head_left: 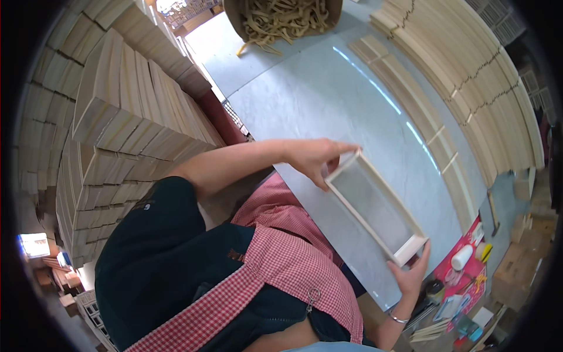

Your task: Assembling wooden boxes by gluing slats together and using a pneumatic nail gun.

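I see a grey marbled table [328,100] in a workshop crowded with stacked wooden slats [129,111]. One open rectangular wooden frame [375,205] lies on the table's near part, and I hold it at both ends. My right hand [412,270] cups the nearer end, fingers loosely curled; my left hand [316,157] pinches the farther end. Beyond, one bin of tan strips [281,17] stands at the far edge.

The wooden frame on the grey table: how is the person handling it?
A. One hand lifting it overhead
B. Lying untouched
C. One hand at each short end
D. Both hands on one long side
C: the left hand grips one short end of the wooden frame and the right hand the opposite end, over the grey table.
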Demonstrator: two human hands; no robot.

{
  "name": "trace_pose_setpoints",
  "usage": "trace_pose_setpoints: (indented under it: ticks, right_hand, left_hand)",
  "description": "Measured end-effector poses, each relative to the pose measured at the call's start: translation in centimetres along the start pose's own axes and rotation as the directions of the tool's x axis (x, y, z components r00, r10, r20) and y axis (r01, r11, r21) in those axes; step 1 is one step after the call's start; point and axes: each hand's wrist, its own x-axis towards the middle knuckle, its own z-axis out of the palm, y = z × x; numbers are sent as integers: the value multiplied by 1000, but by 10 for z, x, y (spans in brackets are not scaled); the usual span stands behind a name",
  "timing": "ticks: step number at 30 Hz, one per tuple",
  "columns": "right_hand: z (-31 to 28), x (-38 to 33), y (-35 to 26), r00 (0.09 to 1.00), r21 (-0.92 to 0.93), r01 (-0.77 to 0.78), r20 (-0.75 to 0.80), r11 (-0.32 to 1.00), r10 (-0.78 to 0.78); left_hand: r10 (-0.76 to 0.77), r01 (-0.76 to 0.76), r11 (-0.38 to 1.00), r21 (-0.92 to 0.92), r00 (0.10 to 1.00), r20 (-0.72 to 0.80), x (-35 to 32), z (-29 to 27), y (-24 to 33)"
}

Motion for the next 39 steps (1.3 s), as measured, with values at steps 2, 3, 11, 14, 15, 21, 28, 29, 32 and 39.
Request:
trace_pose_setpoints:
  ticks: [2, 3, 11, 14, 15, 21, 28, 29, 32, 39]
  right_hand:
    - [1, -13, 15, 996, -29, -85, -20, 996, 85]
    - [2, -11, 22, 992, -43, -125, -32, 991, 124]
    - [-9, 10, 25, 991, -87, -133, -26, 987, 132]
    - [-10, 8, 30, 991, -71, -134, -24, 988, 132]
    - [-10, 10, 29, 991, -70, -131, -20, 989, 130]
    - [-7, 7, 23, 985, -71, -174, -22, 982, 173]
    - [-9, 9, 22, 987, -31, -162, -9, 986, 161]
    - [-8, 7, 19, 984, -15, -181, -3, 983, 181]
    - [-7, 1, 9, 986, -10, -164, -6, 986, 164]
    - [-21, -33, 13, 923, -156, -181, -367, 971, 113]
  left_hand:
    - [-23, 23, 1000, 16, 999, 37, 14, 11, 0]
    - [21, -22, 999, 25, 999, 42, 20, 9, 3]
    - [56, -62, 994, 89, 997, 61, 35, 5, 8]
    - [168, -168, 978, 120, 986, 11, 32, 17, -9]
    - [52, -61, 995, 82, 992, 112, 29, 3, 2]
    - [-283, 506, 793, 340, 800, -530, 3, -135, -70]
    - [-560, 842, 540, 22, 378, -737, -13, -182, -87]
    - [-591, 874, 484, -45, 288, -754, -17, -183, -84]
    - [-361, 755, 637, 154, 469, -806, -8, -159, -53]
    - [-98, 114, 993, -26, 693, -714, 28, -104, 80]
